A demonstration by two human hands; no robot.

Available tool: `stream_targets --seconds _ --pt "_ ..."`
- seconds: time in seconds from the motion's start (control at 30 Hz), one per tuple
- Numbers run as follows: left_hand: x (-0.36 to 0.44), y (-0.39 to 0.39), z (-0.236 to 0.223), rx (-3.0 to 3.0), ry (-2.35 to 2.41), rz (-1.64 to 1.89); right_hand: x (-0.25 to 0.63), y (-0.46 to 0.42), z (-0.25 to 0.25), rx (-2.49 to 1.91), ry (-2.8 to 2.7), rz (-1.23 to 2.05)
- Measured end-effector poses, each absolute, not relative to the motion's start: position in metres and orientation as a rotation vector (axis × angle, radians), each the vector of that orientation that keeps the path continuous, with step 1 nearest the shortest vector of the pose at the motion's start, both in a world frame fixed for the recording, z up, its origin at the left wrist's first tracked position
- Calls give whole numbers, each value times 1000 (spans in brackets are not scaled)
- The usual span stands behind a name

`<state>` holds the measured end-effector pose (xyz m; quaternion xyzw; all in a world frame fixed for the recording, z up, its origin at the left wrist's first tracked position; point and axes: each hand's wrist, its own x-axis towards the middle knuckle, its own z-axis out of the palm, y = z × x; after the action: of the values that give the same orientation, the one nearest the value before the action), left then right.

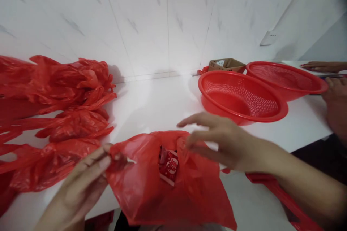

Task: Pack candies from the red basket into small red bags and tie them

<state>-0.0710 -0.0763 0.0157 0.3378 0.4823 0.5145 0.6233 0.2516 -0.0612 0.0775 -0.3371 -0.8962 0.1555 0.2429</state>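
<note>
A red plastic bag (151, 184) lies on the white table (157, 101) in front of me, hanging over the near edge. Through its mouth shows a small red and white packet (168, 166). My left hand (84, 180) pinches the bag's left rim between thumb and fingers. Above the bag's right side hovers my right hand (217, 139), its fingers stretched out and apart, its lower fingertips at the bag's upper edge.
Several filled, tied red bags (62, 108) are piled at the left. Two red mesh baskets (241, 95) (287, 77) stand at the right, with a small cardboard box (226, 65) behind. Another person's hands (334, 101) rest at the far right edge. A tiled wall stands behind.
</note>
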Motion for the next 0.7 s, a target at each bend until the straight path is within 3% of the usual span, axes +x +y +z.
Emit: stream_targets --seconds 0.13,0.4,0.6,0.7 --pt "-74 -54 46 903 1033 1398 263 -45 91 -996 -2109 445" --pt "-56 -49 60 1153 871 1150 221 -48 59 -698 -2724 544" --pt "-69 -42 86 1016 703 1463 255 -4 85 -865 -1659 432" --pt "-59 -40 102 1023 598 1596 257 2 101 -822 -1470 542"
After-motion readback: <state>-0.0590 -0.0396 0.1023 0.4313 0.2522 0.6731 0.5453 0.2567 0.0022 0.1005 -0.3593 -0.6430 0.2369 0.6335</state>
